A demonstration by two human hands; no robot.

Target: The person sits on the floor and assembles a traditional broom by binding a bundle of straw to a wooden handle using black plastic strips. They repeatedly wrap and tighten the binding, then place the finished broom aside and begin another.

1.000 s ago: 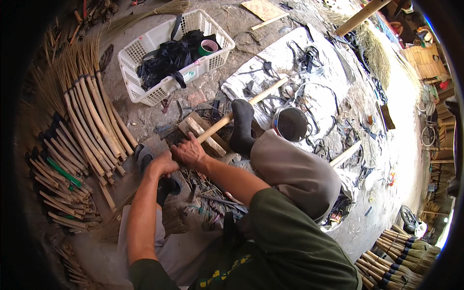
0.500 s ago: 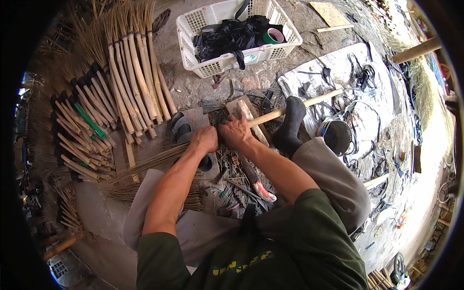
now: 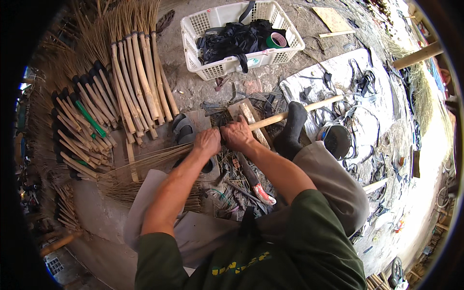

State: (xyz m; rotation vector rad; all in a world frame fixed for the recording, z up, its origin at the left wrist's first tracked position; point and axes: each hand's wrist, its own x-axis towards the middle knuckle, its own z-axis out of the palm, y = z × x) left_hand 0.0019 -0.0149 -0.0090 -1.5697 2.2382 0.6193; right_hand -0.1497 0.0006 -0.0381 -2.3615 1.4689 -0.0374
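A stick broom lies across in front of me, its pale wooden handle (image 3: 316, 102) to the right and its thin brown bristles (image 3: 150, 159) to the left. My left hand (image 3: 208, 141) is closed around the bristle end near the joint. Close beside it, my right hand (image 3: 237, 135) grips the lower end of the handle. Something dark shows between the two fists, but the fingers hide most of it. My foot in a black sock (image 3: 291, 126) rests against the handle. Below my right hand lies a knife-like tool (image 3: 251, 175) with a red and white grip (image 3: 264, 194).
Finished-looking brooms (image 3: 140, 77) are stacked at the left. A white plastic basket (image 3: 217, 72) holds black strips and a green tape roll (image 3: 276, 40). Right of my foot are a black round container (image 3: 337, 140) and a white sheet (image 3: 299, 79) strewn with black scraps. A grey sandal (image 3: 183, 129) lies by my left hand.
Both hands stay on the broom, close together at the joint. The bristles at my left hand sit slightly higher, and the whole view has shifted a little.
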